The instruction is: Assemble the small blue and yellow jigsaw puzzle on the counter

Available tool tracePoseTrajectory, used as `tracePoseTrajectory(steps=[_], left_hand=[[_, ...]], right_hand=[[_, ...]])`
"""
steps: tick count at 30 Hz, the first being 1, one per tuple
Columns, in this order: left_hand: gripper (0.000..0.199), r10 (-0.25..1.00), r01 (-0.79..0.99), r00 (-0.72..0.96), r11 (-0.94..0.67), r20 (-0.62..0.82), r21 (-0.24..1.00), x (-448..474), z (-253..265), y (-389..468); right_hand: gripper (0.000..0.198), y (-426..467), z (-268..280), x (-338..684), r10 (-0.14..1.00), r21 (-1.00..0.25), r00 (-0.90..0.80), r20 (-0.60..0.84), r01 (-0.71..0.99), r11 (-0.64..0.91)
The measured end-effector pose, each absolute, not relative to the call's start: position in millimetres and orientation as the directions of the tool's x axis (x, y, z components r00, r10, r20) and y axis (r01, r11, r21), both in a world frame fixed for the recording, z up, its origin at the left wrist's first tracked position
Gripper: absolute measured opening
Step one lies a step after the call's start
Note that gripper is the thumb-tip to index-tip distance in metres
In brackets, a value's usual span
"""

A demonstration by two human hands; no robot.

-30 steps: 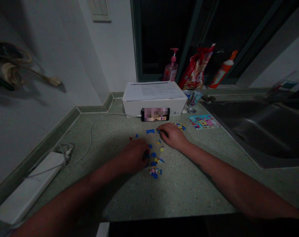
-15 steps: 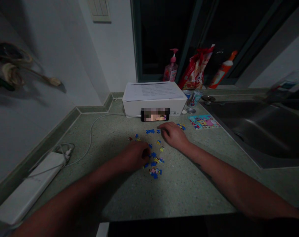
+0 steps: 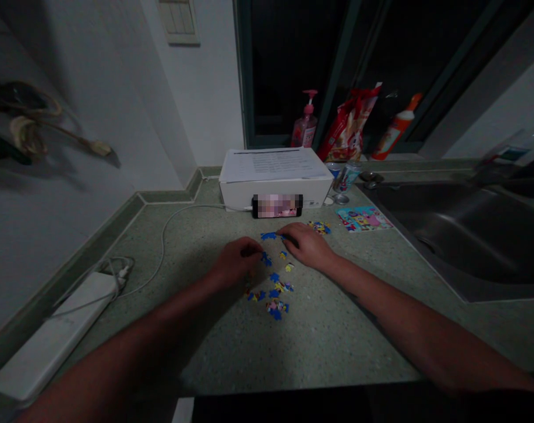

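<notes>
Several small jigsaw puzzle pieces, mostly blue and yellow, lie scattered on the speckled counter between my hands. My left hand [image 3: 237, 259] is curled, thumb and fingertips pinched at a blue puzzle piece [image 3: 266, 258]. Beyond it, my right hand [image 3: 309, 244] rests on the counter with bent fingers on a small blue piece, mostly covered, at the right end of a joined blue strip [image 3: 269, 235]. A joined cluster [image 3: 276, 308] lies nearest me, with a loose blue piece [image 3: 274, 277] above it. Another patterned cluster [image 3: 320, 227] sits behind my right hand.
A phone [image 3: 277, 207] leans on a white box [image 3: 235, 191], its cable running left to a power strip [image 3: 59, 335]. A colourful picture card [image 3: 364, 218] lies by the sink [image 3: 469, 235]. Cans [image 3: 348, 178], a pump bottle [image 3: 304, 129] and a red bag [image 3: 348, 126] stand behind.
My left hand has moved up and left, uncovering pieces nearer me. My right fingertips have shifted slightly left and down onto the small blue piece beside the strip.
</notes>
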State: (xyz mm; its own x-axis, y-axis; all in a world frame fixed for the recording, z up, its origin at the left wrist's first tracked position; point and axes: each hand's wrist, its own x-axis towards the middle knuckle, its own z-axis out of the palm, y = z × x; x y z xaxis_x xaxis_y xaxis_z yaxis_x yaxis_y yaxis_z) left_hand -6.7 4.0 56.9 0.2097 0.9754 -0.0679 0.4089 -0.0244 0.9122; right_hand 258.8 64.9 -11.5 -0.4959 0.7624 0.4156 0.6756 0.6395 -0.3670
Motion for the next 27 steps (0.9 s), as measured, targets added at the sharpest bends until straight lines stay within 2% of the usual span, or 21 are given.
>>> tracePoseTrajectory(steps=[15,27], left_hand=[[0.010,0.977,0.270,0.162,0.089,-0.136,0.959,-8.9,43.6,13.3],[0.006,0.981,0.415,0.154,0.044,-0.118,0.909,-5.0,51.7,11.5]], right_hand=[[0.041,59.4,-7.5,257.7,0.769,-0.345,-0.493,0.407,0.696,0.629],[0.046,57.7,-7.6,256.8,0.762,-0.329,-0.495,0.417,0.700,0.634]])
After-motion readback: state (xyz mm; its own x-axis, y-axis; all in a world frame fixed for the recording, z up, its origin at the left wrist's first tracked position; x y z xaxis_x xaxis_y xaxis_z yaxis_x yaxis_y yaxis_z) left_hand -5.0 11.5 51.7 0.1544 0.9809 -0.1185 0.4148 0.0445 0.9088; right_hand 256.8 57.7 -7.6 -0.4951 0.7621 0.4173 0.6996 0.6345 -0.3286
